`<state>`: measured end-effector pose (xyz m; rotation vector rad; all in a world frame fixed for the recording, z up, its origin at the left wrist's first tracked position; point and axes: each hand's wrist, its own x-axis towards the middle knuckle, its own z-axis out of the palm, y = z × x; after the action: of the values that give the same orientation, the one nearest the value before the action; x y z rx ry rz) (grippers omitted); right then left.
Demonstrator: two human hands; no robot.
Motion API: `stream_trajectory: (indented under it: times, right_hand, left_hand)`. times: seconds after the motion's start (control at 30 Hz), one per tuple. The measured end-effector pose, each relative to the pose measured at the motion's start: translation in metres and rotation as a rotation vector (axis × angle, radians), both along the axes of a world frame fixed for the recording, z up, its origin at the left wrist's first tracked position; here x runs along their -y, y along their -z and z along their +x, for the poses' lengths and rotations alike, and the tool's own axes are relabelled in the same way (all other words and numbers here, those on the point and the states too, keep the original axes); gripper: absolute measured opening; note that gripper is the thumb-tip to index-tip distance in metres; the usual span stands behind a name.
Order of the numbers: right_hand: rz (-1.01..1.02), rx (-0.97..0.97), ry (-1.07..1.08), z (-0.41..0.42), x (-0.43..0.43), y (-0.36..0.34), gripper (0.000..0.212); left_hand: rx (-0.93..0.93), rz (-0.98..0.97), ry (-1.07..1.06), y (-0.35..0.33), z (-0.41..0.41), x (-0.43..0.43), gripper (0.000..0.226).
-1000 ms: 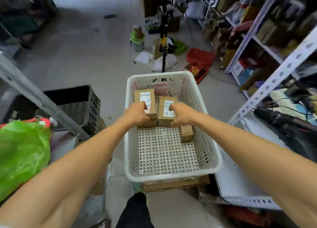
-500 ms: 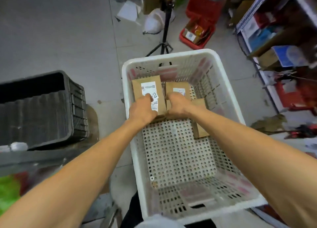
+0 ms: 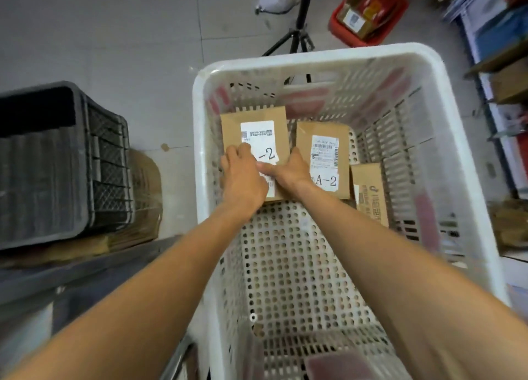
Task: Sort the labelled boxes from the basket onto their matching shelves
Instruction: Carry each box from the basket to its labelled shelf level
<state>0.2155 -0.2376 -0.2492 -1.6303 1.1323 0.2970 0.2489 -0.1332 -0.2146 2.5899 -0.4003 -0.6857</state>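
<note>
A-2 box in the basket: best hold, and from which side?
Take the A-2 box by its far and near short edges, from above, I'd say: it lies flat, label up, with the -2 box and a third box crowding its long sides.

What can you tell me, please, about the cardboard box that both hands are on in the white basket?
The cardboard box is brown, lying at the far left of the white basket, beside the A-2 box. Its white label carries small print and a large "-2"; what precedes it is covered. The left hand grips its left side, the right hand its right edge, thumb across the label.
</note>
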Motion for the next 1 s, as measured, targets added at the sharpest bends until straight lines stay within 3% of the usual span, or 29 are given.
stream_trajectory:
  times: [0.2,0.37,0.5,0.63,0.8,0.9,1.0]
  right_hand:
    - [-0.003,-0.011,0.052,-0.010,0.016,0.017,0.073]
    - [0.018,0.059,0.061,-0.048,0.029,0.011,0.058]
    - [0.017,0.119,0.010,-0.060,0.032,0.017,0.079]
    - [0.151,0.210,-0.114,-0.064,0.027,0.023,0.093]
    - [0.207,0.291,-0.025,-0.076,0.020,0.009,0.100]
    - [0.176,0.315,-0.010,-0.083,0.022,-0.020,0.109]
    - [0.124,0.339,0.011,-0.088,0.026,-0.064,0.105]
  left_hand:
    - [-0.142,-0.091,-0.166,0.010,-0.004,0.018,0.097]
    - [-0.224,-0.141,-0.293,0.032,-0.012,0.015,0.113]
    - [-0.420,-0.388,-0.417,0.050,-0.017,-0.001,0.121]
    - [-0.502,-0.485,-0.439,0.052,-0.014,-0.006,0.114]
    - [-0.453,-0.572,-0.368,0.036,-0.023,-0.012,0.106]
    - [-0.434,-0.584,-0.228,0.009,-0.024,-0.016,0.119]
    - [-0.394,-0.575,-0.106,-0.030,-0.024,-0.013,0.126]
